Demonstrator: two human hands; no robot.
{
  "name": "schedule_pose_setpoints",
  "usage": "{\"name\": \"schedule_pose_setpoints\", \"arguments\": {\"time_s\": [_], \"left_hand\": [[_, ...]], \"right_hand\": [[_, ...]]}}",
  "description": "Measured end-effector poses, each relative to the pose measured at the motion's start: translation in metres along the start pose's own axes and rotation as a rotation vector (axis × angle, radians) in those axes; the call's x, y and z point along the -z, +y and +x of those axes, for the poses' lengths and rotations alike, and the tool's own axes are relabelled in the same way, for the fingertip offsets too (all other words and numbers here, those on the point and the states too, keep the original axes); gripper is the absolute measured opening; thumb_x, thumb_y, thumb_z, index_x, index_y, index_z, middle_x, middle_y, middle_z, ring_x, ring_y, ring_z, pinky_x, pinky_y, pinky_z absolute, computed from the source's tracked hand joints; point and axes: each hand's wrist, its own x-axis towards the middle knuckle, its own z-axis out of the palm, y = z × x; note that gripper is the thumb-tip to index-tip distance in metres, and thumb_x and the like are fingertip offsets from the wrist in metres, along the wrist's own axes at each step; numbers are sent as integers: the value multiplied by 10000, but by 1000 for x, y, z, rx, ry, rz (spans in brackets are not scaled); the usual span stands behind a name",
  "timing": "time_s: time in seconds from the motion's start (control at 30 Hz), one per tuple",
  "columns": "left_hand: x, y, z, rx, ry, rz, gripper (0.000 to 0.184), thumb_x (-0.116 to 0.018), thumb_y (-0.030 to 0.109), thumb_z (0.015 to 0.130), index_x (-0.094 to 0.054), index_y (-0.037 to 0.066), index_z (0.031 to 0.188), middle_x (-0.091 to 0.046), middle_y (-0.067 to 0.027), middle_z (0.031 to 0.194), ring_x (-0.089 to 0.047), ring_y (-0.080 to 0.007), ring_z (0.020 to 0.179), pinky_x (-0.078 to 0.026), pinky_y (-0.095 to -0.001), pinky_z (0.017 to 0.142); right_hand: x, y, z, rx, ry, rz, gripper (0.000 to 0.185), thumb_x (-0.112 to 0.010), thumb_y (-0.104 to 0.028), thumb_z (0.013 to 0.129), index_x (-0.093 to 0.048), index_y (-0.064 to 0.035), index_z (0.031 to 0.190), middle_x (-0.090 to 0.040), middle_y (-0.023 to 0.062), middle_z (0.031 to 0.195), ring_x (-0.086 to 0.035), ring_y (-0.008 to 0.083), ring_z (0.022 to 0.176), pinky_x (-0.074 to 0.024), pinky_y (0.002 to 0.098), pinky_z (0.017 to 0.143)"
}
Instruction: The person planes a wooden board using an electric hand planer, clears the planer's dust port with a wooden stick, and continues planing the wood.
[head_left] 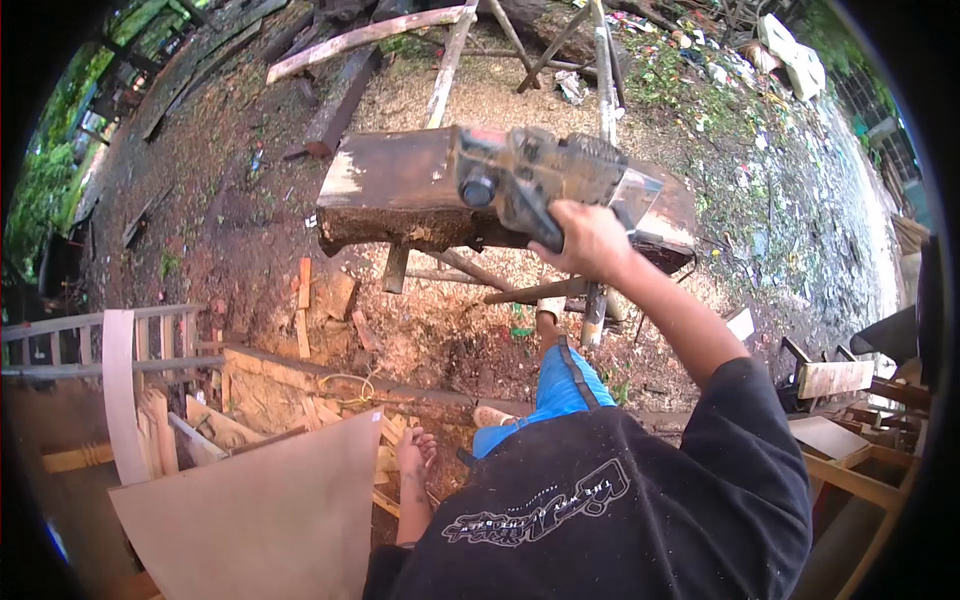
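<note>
My right hand is wrapped around the rear handle of a worn, dusty electric hand planer. The planer rests across the top of a thick, dark wooden slab with a rough, bark-like near edge. Pale patches show at both ends of the slab. Down at my left side, my left hand hangs with its fingers curled in and nothing visible in them. It is nearest to a large, thin plywood sheet leaning at the lower left.
Rough wooden poles support the slab from below. Wood shavings cover the ground around my feet. Offcuts and a ladder-like wooden frame lie to the left. A long beam lies beyond the slab; more timber frames stand at right.
</note>
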Motion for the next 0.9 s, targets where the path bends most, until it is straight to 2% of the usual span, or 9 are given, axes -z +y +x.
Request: {"name": "schedule_pose_setpoints", "arguments": {"time_s": [0.07, 0.17, 0.3, 0.37, 0.43, 0.53, 0.73, 0.87, 0.9], "left_hand": [[1, 24, 14, -82, -93, -24, 360, -396, 382, 979, -571, 68, 953, -623, -93, 726, -598, -181, 612, -465, -278, 518], [-48, 123, -52, -349, -355, 15, 366, -397, 341, 967, -580, 35, 1048, -668, -139, 840, -634, -230, 723, -525, -347, 681], [-114, 242, -172, -655, -646, 30, 290, -502, 201, 921, -542, 18, 1142, -644, -147, 966, -621, -219, 806, -525, -336, 716], [-139, 275, -202, -969, -577, 222, 246, -536, 62, 893, -539, 17, 1135, -632, -136, 935, -606, -191, 791, -511, -289, 688], [-168, 304, -220, -1298, -463, 487, 223, -530, 14, 908, -526, 23, 1131, -598, -98, 865, -576, -159, 756, -493, -256, 672], [-211, 335, -236, -1556, -417, 631, 208, -537, 124, 949, -517, 23, 1130, -564, -76, 839, -546, -141, 751, -480, -283, 676], [-269, 346, -237, -1622, -577, 514, 273, -507, 257, 987, -526, 21, 1123, -511, -46, 785, -516, -141, 717, -454, -273, 637], [-293, 367, -256, -1844, -632, 659, 361, -543, 342, 957, -547, 10, 1100, -462, -53, 869, -499, -142, 700, -442, -271, 625], [-301, 373, -258, -1854, -627, 618, 382, -555, 364, 945, -568, 0, 1060, -493, -91, 971, -499, -141, 694, -453, -274, 630]], "right_hand": [[-14, 1, -14, 54, 78, -71, 415, -691, -440, 770, -552, -50, 792, -609, 139, 743, -640, 338, 685, -524, 435, 629], [-18, 1, -14, -8, 90, -59, 431, -664, -457, 789, -562, -39, 804, -631, 157, 769, -647, 350, 707, -526, 437, 644], [-12, -11, -1, -108, 44, -20, 446, -629, -463, 809, -577, -20, 818, -662, 196, 812, -663, 364, 748, -532, 446, 678], [-14, -9, -2, -98, 65, 15, 407, -667, -418, 784, -545, -31, 815, -645, 176, 793, -648, 362, 719, -521, 449, 660], [-17, -8, -7, -56, 80, 19, 328, -641, -337, 780, -534, -30, 830, -633, 176, 786, -646, 369, 715, -520, 460, 649], [-15, -6, -10, -5, 49, 18, 341, -628, -322, 790, -533, -7, 880, -631, 186, 818, -660, 355, 731, -535, 443, 663], [-14, 15, -13, 168, -25, -43, 244, -584, -235, 810, -516, -17, 896, -623, 168, 829, -660, 336, 737, -530, 428, 662], [-23, 29, -18, 235, 43, -37, 196, -577, -170, 767, -516, -28, 887, -618, 147, 814, -661, 313, 721, -529, 418, 658], [-24, 27, -18, 232, 54, -45, 178, -574, -152, 752, -519, -35, 875, -615, 138, 805, -662, 303, 715, -530, 413, 653]]}}
